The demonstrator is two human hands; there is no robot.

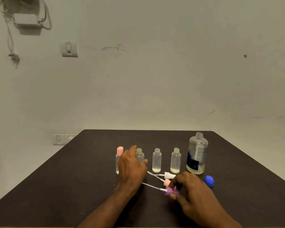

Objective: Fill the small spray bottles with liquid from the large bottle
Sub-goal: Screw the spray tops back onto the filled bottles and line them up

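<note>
Standing uncapped, small bottles (156,160) hold little liquid; right grip (190,190) pinches purple sprayer (169,191).

The room is dim, and the light looks yellow-grey. The wall (155,79) is lit soft and even, with no glare. The dark table (72,178) shows only weak shadows. Everything looks a bit fuzzy. Near the corners the picture bends and gets blurrier.
</note>
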